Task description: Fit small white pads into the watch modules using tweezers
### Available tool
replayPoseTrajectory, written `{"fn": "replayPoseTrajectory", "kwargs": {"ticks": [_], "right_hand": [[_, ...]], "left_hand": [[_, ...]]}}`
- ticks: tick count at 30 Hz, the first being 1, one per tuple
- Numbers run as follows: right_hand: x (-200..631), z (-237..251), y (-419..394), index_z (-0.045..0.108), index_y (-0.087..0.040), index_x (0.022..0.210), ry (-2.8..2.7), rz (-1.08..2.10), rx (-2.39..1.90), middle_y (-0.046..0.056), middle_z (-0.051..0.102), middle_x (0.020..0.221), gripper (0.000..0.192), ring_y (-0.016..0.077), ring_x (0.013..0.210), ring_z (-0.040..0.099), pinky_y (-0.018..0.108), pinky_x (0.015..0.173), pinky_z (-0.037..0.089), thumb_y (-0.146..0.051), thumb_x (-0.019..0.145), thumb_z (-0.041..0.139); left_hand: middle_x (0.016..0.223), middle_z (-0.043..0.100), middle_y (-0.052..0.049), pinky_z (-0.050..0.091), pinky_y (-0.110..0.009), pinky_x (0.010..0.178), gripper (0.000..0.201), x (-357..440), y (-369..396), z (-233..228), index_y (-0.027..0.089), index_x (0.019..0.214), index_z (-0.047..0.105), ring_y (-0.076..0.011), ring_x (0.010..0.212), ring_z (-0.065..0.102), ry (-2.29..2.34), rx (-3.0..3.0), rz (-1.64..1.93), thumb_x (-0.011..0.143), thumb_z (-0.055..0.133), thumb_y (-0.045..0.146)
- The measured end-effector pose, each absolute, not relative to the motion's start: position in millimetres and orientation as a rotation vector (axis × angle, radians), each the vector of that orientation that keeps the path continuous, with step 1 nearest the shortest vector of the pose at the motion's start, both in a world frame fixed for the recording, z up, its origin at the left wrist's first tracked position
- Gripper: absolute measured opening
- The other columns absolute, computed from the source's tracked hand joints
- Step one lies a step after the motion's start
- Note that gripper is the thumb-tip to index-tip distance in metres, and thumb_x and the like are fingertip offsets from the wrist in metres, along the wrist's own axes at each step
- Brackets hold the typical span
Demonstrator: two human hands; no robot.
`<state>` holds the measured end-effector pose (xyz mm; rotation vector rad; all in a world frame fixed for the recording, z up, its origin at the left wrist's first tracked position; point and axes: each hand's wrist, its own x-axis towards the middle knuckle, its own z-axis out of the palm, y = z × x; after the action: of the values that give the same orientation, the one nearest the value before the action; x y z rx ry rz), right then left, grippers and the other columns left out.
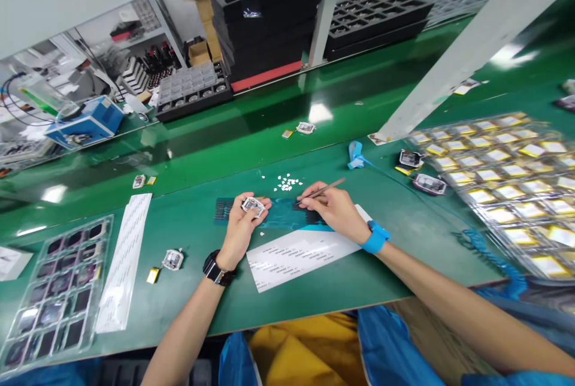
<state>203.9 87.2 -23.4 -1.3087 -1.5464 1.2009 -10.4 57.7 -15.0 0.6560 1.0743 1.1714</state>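
Note:
My left hand (239, 225) has its fingers closed round a small white smartwatch housing (252, 205), its inside with electronics turned up. In my right hand (336, 211), a thin pair of tweezers (331, 186) is pinched, the tips down at a blue film sheet (287, 213) with black adhesive pieces. Whether the tips hold a piece is too small to tell. Just beyond the sheet lies a scatter of tiny white pieces (287, 182). White printed backing paper (296, 260) lies nearer me, partly under the film.
At the right lies a tray of yellow-edged batteries (503, 185), with a coiled blue cord (498, 254) beside it. A clear tray of dark screens (58, 290) stands left. Several housings, one with its battery (153, 275), dot the bench. A slanting post (431, 68) and stacked black trays (269, 20) rise behind.

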Motion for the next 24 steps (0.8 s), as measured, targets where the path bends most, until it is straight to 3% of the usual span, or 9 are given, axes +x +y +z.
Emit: {"fn": "replayPoseTrajectory", "kwargs": {"ticks": [5, 16, 24], "right_hand": [[204, -24, 88, 0.064, -0.021, 0.072, -1.616, 1.133, -1.331, 0.007, 0.075, 0.082, 0.014, 0.0241, 0.074, 0.073, 0.035, 0.069, 0.058, -0.032, 0.079, 0.063], [205, -30, 100, 0.057, -0.02, 0.073, -1.317, 1.417, -1.265, 0.008, 0.074, 0.077, 0.045, 0.0224, 0.076, 0.073, 0.038, 0.074, 0.06, -0.059, 0.064, 0.076], [218, -27, 100, 0.059, -0.02, 0.075, -1.289, 1.393, -1.267, 0.008, 0.075, 0.081, 0.047, 0.0218, 0.078, 0.072, 0.037, 0.075, 0.06, -0.063, 0.065, 0.076]], "left_hand": [[0.101, 0.074, -0.006, 0.041, -0.041, 0.104, 0.034, -10, 58, -14, 0.022, 0.105, 0.048, -0.0191, 0.1, 0.07, 1.105, 0.604, 1.182, 0.076, 0.068, 0.021], [0.098, 0.074, -0.005, 0.042, -0.04, 0.103, 0.029, -5, 57, -10, 0.022, 0.102, 0.048, -0.0186, 0.1, 0.07, 1.171, 0.549, 1.197, 0.077, 0.061, 0.015], [0.097, 0.074, -0.006, 0.043, -0.041, 0.103, 0.03, -5, 57, -13, 0.022, 0.102, 0.048, -0.0187, 0.099, 0.07, 1.169, 0.559, 1.216, 0.076, 0.061, 0.015]]}}
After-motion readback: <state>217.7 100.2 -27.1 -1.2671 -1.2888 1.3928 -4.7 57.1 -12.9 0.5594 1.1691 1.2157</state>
